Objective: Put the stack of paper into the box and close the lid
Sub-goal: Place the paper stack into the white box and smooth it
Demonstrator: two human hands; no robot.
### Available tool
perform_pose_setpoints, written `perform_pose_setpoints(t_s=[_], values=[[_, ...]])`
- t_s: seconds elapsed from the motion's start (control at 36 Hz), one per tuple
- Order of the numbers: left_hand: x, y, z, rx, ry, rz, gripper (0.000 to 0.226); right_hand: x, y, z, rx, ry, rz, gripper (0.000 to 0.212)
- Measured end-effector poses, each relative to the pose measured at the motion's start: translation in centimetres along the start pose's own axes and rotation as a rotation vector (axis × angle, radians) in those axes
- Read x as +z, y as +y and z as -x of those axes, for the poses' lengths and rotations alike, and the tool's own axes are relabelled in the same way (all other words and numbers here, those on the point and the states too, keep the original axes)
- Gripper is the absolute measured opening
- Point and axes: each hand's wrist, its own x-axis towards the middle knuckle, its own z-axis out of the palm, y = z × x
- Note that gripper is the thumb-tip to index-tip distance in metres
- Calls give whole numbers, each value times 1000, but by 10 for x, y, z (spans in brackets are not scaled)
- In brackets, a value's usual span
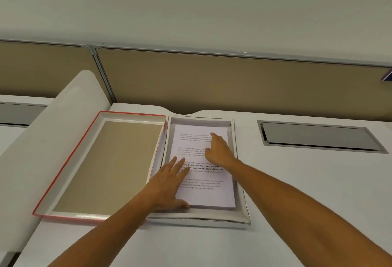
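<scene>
Already the stack of paper [204,169], white with printed paragraphs, lay inside the shallow white box [240,182] on the bench [297,182]; left hand [169,184] and right hand [219,150] pressed flat, fingers spread, gripping nothing. Left sat the red-edged lid [70,173], upturned.

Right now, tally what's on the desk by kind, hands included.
Hands: 2, left hand and right hand, both flat on the paper
Paper stack: 1
Box: 1
Lid: 1
Total: 5
</scene>
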Motion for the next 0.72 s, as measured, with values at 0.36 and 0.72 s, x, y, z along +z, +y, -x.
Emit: perform_pose_setpoints(t_s=[0.36, 0.72], values=[[13, -1, 3, 55, 79, -94, 119, -22, -19, -79, -136, -79, 377, 58], [20, -8, 4, 41, 63, -93, 101, -11, -13, -104, -123, -150, 450, 59]])
